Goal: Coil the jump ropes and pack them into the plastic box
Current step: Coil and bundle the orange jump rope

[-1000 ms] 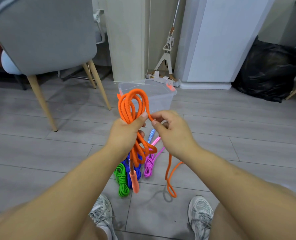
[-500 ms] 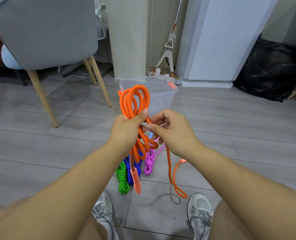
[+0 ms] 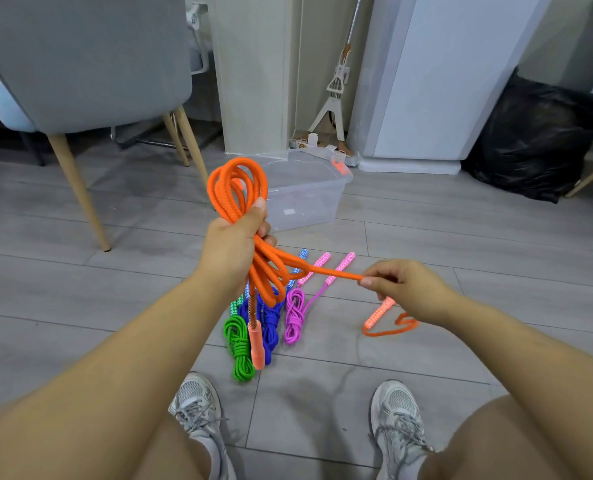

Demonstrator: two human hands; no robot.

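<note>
Out swings the right hand [image 3: 402, 282], off to the side, pulling a strand of the orange jump rope [image 3: 236, 188] taut. It pinches that strand between thumb and fingertips. The left hand [image 3: 234, 244] grips the braided loops in a fist, one handle [image 3: 256, 344] dangling below. The clear plastic box [image 3: 305, 199] sits on the floor behind, its white sticker too small to read. Green [image 3: 237, 344], blue [image 3: 270, 323] and pink [image 3: 293, 317] coils lie underneath.

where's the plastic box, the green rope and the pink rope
plastic box [image 3: 308, 199]: head view, on its clear front wall
green rope [image 3: 238, 342]: head view, on the middle of its coil
pink rope [image 3: 293, 317]: head view, on its coiled bundle
</note>
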